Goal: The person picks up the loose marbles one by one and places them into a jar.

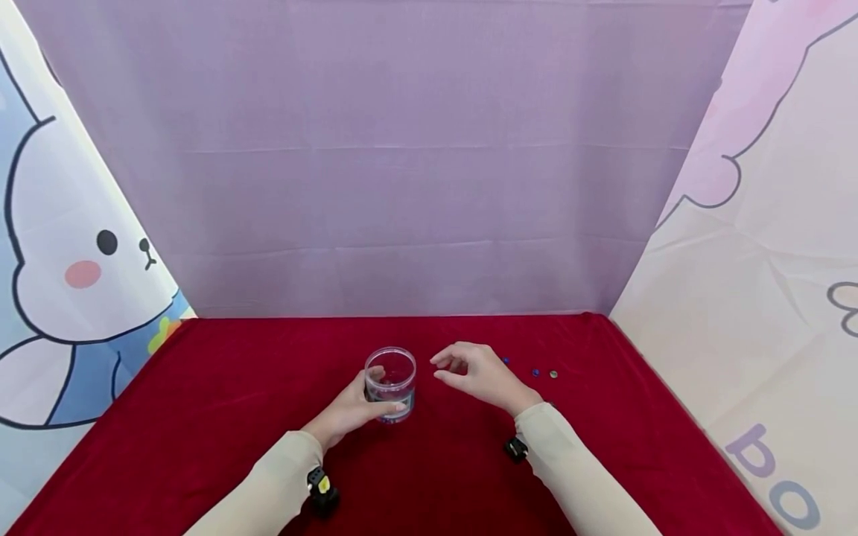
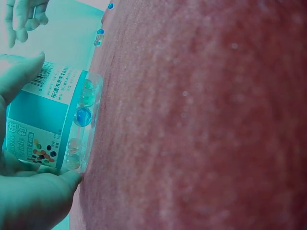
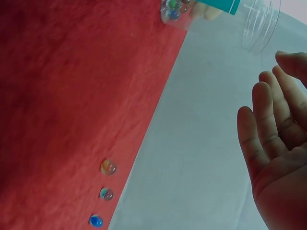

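Observation:
My left hand grips a clear plastic jar around its side, thumb across the front. The jar stands upright and lidless on the red cloth, with a printed label showing a barcode. Several glass marbles, one of them a blue marble, lie at its bottom. Right of the jar's rim, my right hand hovers with fingers gently bent and thumb apart, nothing seen between them. In the right wrist view, its fingers extend toward the jar's open mouth.
Three loose marbles lie in a row on the red cloth beyond my right hand: an orange-streaked marble, a teal-tinted marble and a blue marble. A lilac curtain hangs behind; printed cloths flank both sides.

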`<move>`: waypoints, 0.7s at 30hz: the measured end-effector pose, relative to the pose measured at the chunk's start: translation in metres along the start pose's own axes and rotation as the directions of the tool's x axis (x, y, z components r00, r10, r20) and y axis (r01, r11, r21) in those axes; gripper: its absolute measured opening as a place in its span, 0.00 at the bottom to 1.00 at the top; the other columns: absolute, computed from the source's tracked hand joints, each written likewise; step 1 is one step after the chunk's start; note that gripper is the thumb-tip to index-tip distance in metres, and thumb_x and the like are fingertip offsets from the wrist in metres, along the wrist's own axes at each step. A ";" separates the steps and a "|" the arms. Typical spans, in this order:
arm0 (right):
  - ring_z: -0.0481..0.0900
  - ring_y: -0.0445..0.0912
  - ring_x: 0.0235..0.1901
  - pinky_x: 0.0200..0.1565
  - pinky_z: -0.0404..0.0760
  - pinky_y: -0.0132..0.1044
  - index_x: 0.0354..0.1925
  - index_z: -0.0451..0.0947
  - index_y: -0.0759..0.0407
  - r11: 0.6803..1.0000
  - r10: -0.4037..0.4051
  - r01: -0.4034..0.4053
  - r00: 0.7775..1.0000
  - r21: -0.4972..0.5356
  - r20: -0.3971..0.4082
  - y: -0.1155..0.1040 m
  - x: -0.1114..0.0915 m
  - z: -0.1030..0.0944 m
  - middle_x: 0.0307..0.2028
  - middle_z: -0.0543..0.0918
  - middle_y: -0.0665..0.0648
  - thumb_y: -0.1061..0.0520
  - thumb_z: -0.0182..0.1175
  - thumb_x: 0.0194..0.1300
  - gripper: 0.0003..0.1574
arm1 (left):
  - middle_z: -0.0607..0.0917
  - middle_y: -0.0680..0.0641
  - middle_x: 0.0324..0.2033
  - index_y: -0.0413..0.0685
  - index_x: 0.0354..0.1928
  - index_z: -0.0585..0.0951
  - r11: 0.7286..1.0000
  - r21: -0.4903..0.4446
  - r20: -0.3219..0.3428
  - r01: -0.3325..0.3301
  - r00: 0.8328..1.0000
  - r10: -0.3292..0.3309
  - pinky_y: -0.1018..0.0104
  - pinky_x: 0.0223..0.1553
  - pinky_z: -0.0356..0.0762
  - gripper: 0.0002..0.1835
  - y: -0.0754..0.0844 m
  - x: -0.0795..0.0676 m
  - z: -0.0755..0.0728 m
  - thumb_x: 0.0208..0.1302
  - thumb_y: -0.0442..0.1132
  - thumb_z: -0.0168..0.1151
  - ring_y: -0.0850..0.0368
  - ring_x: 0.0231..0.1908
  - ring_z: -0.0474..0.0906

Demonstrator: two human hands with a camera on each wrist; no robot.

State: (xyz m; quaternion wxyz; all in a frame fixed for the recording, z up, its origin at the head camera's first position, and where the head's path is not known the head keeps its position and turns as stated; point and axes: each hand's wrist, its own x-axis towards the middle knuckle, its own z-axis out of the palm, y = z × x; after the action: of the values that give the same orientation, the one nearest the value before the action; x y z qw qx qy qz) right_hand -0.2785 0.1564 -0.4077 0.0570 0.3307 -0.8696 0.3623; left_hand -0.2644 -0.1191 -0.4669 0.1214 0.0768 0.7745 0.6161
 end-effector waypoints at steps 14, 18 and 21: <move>0.79 0.37 0.37 0.40 0.82 0.34 0.49 0.84 0.45 0.998 0.047 -0.047 0.999 -0.041 -0.013 0.015 -0.018 -0.013 0.40 0.82 0.38 0.55 0.70 0.64 0.14 | 0.63 0.42 0.72 0.43 0.76 0.57 1.000 0.010 0.006 -0.008 1.000 0.008 0.42 0.62 0.68 0.52 0.000 -0.001 -0.001 0.56 0.49 0.77 0.43 0.67 0.62; 0.78 0.37 0.36 0.39 0.81 0.34 0.48 0.84 0.45 0.997 0.066 -0.067 0.998 -0.050 -0.008 0.019 -0.022 -0.016 0.39 0.82 0.38 0.56 0.70 0.64 0.13 | 0.63 0.41 0.72 0.43 0.76 0.57 1.000 0.005 0.006 -0.009 1.000 0.009 0.42 0.62 0.68 0.52 -0.001 -0.001 -0.002 0.56 0.49 0.77 0.43 0.67 0.62; 0.78 0.38 0.36 0.39 0.81 0.34 0.48 0.84 0.45 0.995 0.075 -0.076 0.997 -0.058 -0.010 0.021 -0.026 -0.019 0.39 0.82 0.38 0.56 0.70 0.64 0.13 | 0.63 0.41 0.72 0.43 0.76 0.57 1.000 0.005 0.005 -0.008 1.000 0.008 0.42 0.62 0.69 0.52 -0.002 -0.001 -0.002 0.56 0.49 0.77 0.43 0.67 0.62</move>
State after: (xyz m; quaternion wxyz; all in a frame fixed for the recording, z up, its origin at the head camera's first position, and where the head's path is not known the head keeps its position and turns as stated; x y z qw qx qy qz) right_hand -0.2744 0.1937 -0.4150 0.0561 0.2944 -0.8914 0.3400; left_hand -0.2637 -0.1216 -0.4679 0.1208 0.0819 0.7753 0.6145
